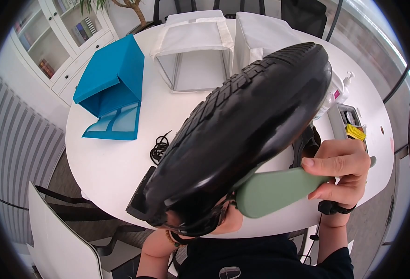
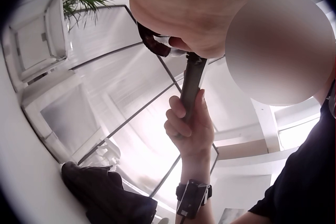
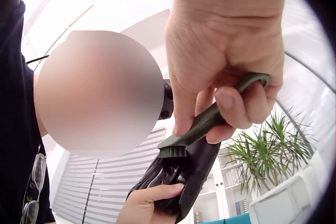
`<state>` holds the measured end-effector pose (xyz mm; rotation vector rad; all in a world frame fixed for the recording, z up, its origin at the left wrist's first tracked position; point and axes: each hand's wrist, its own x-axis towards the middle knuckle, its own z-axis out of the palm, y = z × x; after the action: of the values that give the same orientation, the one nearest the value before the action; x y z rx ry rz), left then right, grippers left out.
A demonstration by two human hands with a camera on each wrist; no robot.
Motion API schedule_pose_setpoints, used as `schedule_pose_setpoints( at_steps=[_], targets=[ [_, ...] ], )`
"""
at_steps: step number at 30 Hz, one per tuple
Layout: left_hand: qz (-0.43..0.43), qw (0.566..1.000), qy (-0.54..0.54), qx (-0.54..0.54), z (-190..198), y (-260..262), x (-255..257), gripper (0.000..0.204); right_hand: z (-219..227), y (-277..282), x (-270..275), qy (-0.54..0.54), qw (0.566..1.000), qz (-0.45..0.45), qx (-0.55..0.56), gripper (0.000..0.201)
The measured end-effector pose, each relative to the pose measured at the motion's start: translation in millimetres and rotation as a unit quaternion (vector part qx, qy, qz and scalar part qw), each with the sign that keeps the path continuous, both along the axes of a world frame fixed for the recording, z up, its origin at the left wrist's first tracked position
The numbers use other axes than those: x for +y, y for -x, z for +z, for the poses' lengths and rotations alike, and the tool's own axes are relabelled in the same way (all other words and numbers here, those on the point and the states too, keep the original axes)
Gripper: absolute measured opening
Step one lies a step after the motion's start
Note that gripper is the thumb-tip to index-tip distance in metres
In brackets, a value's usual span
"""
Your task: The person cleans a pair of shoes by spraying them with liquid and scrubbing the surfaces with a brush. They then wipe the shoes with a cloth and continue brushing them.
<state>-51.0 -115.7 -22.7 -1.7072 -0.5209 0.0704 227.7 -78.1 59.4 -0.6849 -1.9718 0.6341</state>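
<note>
A glossy black shoe (image 1: pixel 247 135) fills the middle of the head view, tilted up with its treaded sole to the upper left. My left hand (image 3: pixel 144 203) grips it at the opening, thumb over the edge in the right wrist view; much of that hand is hidden behind the shoe. My right hand (image 1: pixel 342 169) holds a green brush (image 1: pixel 279 190) by its handle. Its dark bristles (image 3: pixel 172 152) are right at the shoe's upper, near the lace eyelets. A second dark shoe (image 2: pixel 105 195) stands on the table beyond, mostly covered in the head view.
Black laces (image 1: pixel 159 149) lie left of the shoe on the white round table (image 1: pixel 107 172). A blue fabric box (image 1: pixel 109 69) and two white boxes (image 1: pixel 193 37) stand at the back. To the right are a pump bottle (image 1: pixel 347 83) and a grey tray (image 1: pixel 339 122) with a yellow brush (image 1: pixel 355 132).
</note>
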Motion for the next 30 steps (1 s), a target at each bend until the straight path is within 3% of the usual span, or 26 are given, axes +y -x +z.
schedule_pose_setpoints(
  at_steps=[4,7,8,9,10,11,12,13,14,16,17,18,21,23,24,26,27,29,30],
  targets=[
    [-0.032,0.997,-0.039,0.054,23.2,-0.9,13.5,0.024,0.7,-4.3,1.6,-0.001,1.000,-0.009,-0.025,0.046],
    [-0.056,0.998,-0.003,-0.008,25.0,-0.1,15.2,0.021,2.7,-4.5,3.0,-0.019,0.999,-0.012,-0.030,0.047],
    [-0.091,0.959,0.151,-0.222,22.2,-1.8,14.3,0.020,5.2,-4.5,3.0,-0.035,0.998,-0.034,-0.040,0.049],
    [-0.121,0.850,0.294,-0.420,18.5,-4.3,14.1,0.026,7.7,-4.2,2.8,-0.052,0.996,-0.057,-0.050,0.051],
    [-0.125,0.850,0.293,-0.420,9.6,-12.4,16.6,0.026,9.7,-2.9,3.1,-0.055,0.995,-0.059,-0.050,0.051],
    [-0.236,0.550,0.408,-0.690,-2.7,-24.8,20.9,0.040,11.8,-0.9,4.1,-0.070,0.988,-0.116,-0.066,0.054],
    [-0.303,0.146,0.450,-0.827,-7.8,-31.9,23.9,0.058,13.3,-0.6,5.6,-0.085,0.978,-0.174,-0.081,0.057],
    [-0.295,-0.020,0.509,-0.808,3.1,-25.7,27.9,0.081,6.5,-1.5,12.1,-0.108,0.972,-0.190,-0.086,0.056],
    [-0.385,-0.143,0.538,-0.736,8.9,-26.5,37.4,0.073,0.4,-0.8,17.0,-0.113,0.971,-0.193,-0.086,0.056],
    [-0.333,-0.301,0.548,-0.705,3.7,-17.8,44.8,0.072,-5.0,5.1,24.0,-0.098,0.977,-0.115,-0.151,0.050],
    [-0.336,-0.353,0.551,-0.678,0.6,-17.0,48.9,0.071,-3.1,9.7,22.4,-0.053,0.979,-0.105,-0.165,0.046],
    [-0.337,-0.353,0.552,-0.676,-1.6,-17.0,51.1,0.071,-4.0,8.5,26.3,-0.054,0.979,-0.107,-0.166,0.046],
    [-0.279,-0.381,0.521,-0.711,-13.0,-14.8,56.7,0.073,-9.9,3.3,44.7,-0.081,0.960,-0.251,-0.098,0.047],
    [-0.228,-0.267,0.570,-0.743,-28.4,-6.5,63.9,0.056,-8.0,-4.0,42.2,-0.071,0.967,-0.208,-0.126,0.047],
    [-0.228,-0.267,0.571,-0.742,-39.6,-5.3,65.8,0.056,-6.3,-6.7,40.6,-0.060,0.973,-0.162,-0.153,0.047],
    [-0.251,-0.098,0.589,-0.762,-48.3,-5.5,66.2,0.058,1.8,-2.3,33.2,-0.013,0.971,-0.127,-0.201,0.046],
    [-0.249,-0.097,0.593,-0.760,-47.8,-3.8,66.4,0.058,0.7,0.3,32.0,-0.031,0.971,-0.169,-0.169,0.047],
    [-0.300,-0.418,0.564,-0.646,-13.8,-7.5,64.1,0.065,0.5,0.0,28.7,-0.047,0.967,-0.212,-0.135,0.048],
    [-0.299,-0.417,0.566,-0.646,-9.4,-8.3,61.6,0.065,3.4,-0.7,26.1,-0.069,0.963,-0.222,-0.137,0.049]
  ],
)
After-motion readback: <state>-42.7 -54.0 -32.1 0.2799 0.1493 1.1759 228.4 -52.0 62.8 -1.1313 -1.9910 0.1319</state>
